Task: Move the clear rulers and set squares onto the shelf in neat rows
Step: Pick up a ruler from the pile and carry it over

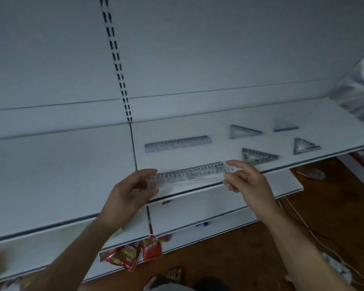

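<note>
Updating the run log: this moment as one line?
held ruler at shelf front | left hand, right hand pinch its ends | laid: second ruler, four set squares

Ruler [178, 143] on shelf [61, 164], set squares [243, 131] right (4 total).

Dim, flat light with a cool blue-grey cast; no lamp in view. White shelf [72, 175] reads grey. Faint soft shadows under the far ruler [178, 143] and the set squares [245, 131]. Pale sheen on the near ruler [189, 174]; its numerals legible at the right end, smeared toward the left. Wide-angle bend: shelf edges bow, slotted upright [116, 59] leans. Heavy blur in the near-left corner and at the far-right edge; red packets [132, 254] soft.
</note>
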A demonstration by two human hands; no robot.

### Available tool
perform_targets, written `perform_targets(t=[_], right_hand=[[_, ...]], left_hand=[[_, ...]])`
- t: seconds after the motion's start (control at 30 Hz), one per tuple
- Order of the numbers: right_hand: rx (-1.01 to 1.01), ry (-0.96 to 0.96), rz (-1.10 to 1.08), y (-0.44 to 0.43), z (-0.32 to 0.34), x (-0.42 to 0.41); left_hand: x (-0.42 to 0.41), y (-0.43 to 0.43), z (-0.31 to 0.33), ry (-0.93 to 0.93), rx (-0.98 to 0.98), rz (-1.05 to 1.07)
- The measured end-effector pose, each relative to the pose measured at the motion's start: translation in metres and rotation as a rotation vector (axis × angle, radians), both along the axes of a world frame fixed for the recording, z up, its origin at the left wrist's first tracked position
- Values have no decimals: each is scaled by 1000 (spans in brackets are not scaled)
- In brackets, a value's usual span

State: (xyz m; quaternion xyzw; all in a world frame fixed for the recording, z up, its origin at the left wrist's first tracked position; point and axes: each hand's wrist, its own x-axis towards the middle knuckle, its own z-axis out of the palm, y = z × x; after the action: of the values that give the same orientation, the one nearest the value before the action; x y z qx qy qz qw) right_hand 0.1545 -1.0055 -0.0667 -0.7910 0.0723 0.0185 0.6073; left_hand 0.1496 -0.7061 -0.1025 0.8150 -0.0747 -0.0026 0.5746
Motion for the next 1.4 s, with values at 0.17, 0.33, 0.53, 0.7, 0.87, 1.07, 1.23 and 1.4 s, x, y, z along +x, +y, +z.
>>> perform_targets(t=[0.17, 0.33, 0.53, 0.7, 0.87, 1.07, 1.23, 1.4], right_hand=[[-253, -54, 256, -23, 1, 28], [-581, -175, 439, -40, 1, 60], [-907, -526, 583, -51, -10, 93], [-909, -508, 638, -54, -20, 98], [-896, -489, 658, -54, -24, 97], [-888, -432, 694, -56, -22, 100], [-881, -408, 720, -57, -22, 101], [-843, -371, 731, -55, -21, 104]], left_hand=[[0, -4, -5, -53, 122, 99], [5, -4, -8, -192, 284, 114], [16, -11, -10, -140, 431, 136], [19, -12, -10, -94, 469, 144], [19, -6, -9, -107, 477, 79], [26, -2, -7, -114, 530, 28], [30, 2, -7, -115, 519, -17], [29, 3, -9, -110, 510, -17]])
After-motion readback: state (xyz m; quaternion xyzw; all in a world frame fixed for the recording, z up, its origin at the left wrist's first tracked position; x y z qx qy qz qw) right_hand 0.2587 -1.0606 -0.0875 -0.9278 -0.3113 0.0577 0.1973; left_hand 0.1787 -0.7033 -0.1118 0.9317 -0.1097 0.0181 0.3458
